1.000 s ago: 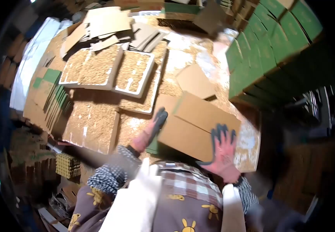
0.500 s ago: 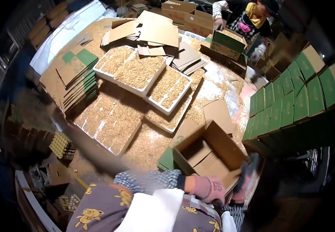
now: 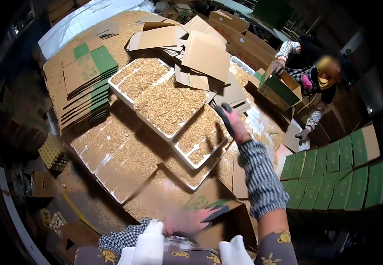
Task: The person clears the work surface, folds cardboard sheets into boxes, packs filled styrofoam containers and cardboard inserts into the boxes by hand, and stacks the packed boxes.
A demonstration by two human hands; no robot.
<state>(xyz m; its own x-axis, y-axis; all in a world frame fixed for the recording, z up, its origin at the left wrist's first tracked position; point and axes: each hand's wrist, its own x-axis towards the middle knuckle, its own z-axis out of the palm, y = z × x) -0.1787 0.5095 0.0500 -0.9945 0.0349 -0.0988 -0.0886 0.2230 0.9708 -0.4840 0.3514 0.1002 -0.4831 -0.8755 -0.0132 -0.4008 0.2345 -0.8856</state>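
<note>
My left hand (image 3: 196, 219), in a pink glove with dark fingertips, lies with fingers stretched out at the near edge of an open cardboard box (image 3: 240, 225). I cannot tell whether it touches the box. My right hand (image 3: 233, 120), gloved alike, is reached forward over the far corner of a white tray (image 3: 194, 164) filled with husk-like bedding, close to grey cardboard sheets (image 3: 233, 95). Its fingers look apart, with nothing seen in them. Another filled white tray (image 3: 147, 115) overlaps this one on the left. Tan cardboard pieces (image 3: 207, 55) lie beyond.
Flattened green-and-brown cartons (image 3: 83, 84) are stacked at the left. Rows of green boxes (image 3: 328, 176) line the right. Across the table a co-worker's hand (image 3: 279, 67) holds a green carton (image 3: 277, 92). Yellow egg trays (image 3: 52, 152) stand at the lower left.
My right hand has left the box and reached forward to the trays. My left hand has shifted left and its fingers have straightened. The view has turned; the co-worker's carton is now tilted.
</note>
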